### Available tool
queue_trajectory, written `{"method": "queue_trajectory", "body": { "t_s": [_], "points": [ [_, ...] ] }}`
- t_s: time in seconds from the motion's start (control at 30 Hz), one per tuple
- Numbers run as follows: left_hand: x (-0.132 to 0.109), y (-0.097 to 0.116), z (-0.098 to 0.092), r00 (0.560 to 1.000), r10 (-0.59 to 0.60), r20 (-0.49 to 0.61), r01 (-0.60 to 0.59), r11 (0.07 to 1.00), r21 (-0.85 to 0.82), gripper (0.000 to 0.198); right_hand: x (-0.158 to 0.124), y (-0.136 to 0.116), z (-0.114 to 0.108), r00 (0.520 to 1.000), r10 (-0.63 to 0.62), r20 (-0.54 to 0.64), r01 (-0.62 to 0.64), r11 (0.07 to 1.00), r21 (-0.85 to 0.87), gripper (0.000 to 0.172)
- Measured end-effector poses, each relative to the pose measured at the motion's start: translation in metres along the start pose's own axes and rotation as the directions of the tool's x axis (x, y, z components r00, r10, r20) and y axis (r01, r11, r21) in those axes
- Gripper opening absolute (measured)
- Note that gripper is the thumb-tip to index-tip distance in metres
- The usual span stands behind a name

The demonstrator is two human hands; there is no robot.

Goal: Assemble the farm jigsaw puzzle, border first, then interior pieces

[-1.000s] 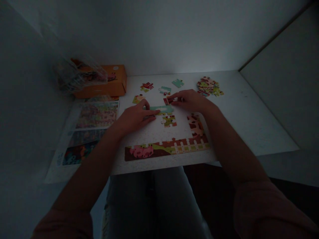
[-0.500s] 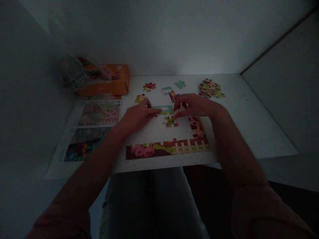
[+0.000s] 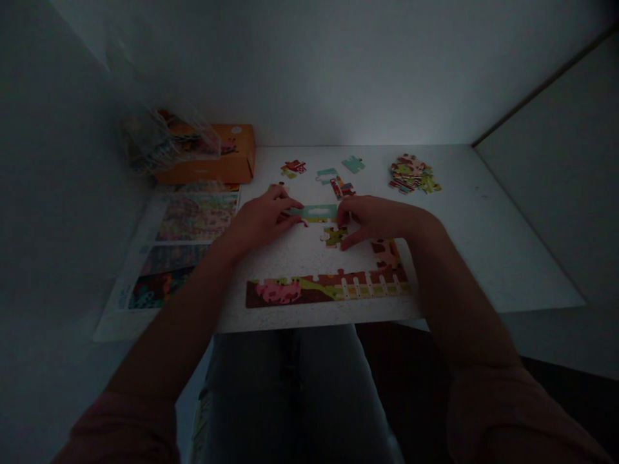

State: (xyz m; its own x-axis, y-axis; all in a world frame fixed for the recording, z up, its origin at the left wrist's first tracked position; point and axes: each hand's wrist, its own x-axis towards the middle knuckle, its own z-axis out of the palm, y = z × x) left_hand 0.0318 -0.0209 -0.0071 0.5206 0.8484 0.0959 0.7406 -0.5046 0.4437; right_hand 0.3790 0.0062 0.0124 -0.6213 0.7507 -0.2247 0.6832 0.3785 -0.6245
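My left hand (image 3: 265, 218) rests on the table with thumb and forefinger apart, its fingertips at the left part of a teal puzzle strip (image 3: 318, 211) with a white cloud shape. My right hand (image 3: 374, 218) has its thumb and bent fingers around the right side of a loose green puzzle piece (image 3: 333, 236), just below that strip. Nearer me lies a joined bottom row (image 3: 294, 291) with a pink pig and a white fence. A brown-and-pink side section (image 3: 387, 256) rises from its right end, partly behind my right hand.
Several loose pieces, including a red-and-green one (image 3: 293, 169) and a teal one (image 3: 353, 164), lie farther back. A heap of pieces (image 3: 413, 174) sits at the back right. At left are an orange box (image 3: 236, 154), a clear plastic bag (image 3: 169, 145) and a printed picture sheet (image 3: 193, 222).
My left fingers have drawn back leftward along the teal strip. My right hand has come down toward me, its thumb now at the green piece's right edge. The view has shifted slightly.
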Motion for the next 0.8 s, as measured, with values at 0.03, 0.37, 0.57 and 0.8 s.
{"method": "queue_trajectory", "body": {
  "t_s": [0.03,0.37,0.57,0.8],
  "points": [
    [0.000,-0.001,0.001,1.000,0.004,-0.005,-0.004,1.000,-0.011,0.040,-0.001,0.000,-0.001,1.000,0.009,0.005,-0.009,1.000,0.007,0.047],
    [0.002,-0.002,0.004,0.985,0.171,0.023,-0.165,0.972,-0.169,0.035,0.002,-0.009,-0.004,0.997,-0.070,-0.026,0.074,0.969,0.236,0.031],
    [0.001,-0.014,-0.003,0.997,0.029,-0.077,-0.033,0.998,-0.044,0.036,0.008,0.022,-0.005,0.962,0.034,-0.270,0.068,0.932,0.357,0.045],
    [0.000,-0.006,-0.016,0.992,-0.120,0.024,0.118,0.989,0.086,0.050,0.001,0.080,-0.025,0.879,0.196,-0.435,-0.068,0.954,0.294,0.048]
  ]
}}
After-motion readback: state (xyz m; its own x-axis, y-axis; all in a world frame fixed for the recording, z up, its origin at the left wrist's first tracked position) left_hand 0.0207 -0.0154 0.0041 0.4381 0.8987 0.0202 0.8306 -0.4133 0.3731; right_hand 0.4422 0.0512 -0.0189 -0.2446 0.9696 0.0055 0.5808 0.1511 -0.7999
